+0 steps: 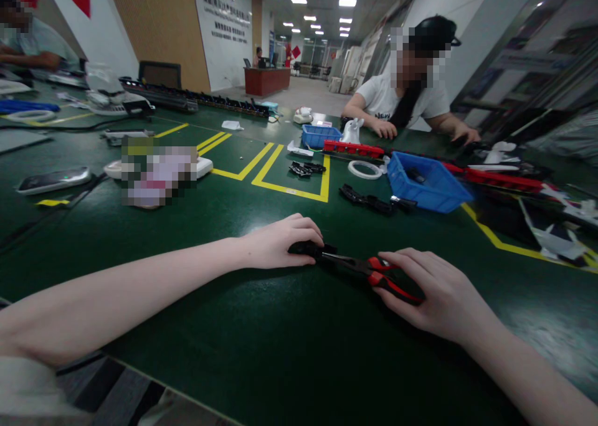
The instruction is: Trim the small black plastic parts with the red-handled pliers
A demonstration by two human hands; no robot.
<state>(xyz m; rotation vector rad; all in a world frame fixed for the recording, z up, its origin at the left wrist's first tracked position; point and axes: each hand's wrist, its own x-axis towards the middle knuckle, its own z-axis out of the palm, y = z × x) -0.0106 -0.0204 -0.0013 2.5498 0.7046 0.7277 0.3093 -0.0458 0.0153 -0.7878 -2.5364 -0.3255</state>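
My left hand (280, 242) rests on the green table (280, 345) with its fingers curled over a small black plastic part (308, 249). My right hand (432, 295) grips the red and black handles of a pair of pliers (374, 270). The pliers' dark jaws point left and meet the black part just right of my left fingers. Both hands lie low on the table near its front edge.
Several loose black parts (369, 200) lie beyond my hands next to a blue bin (427, 183). A second blue bin (320, 136), red strips (352, 148) and a white ring (365, 169) sit farther back. A person sits across at the right; another sits at the far left.
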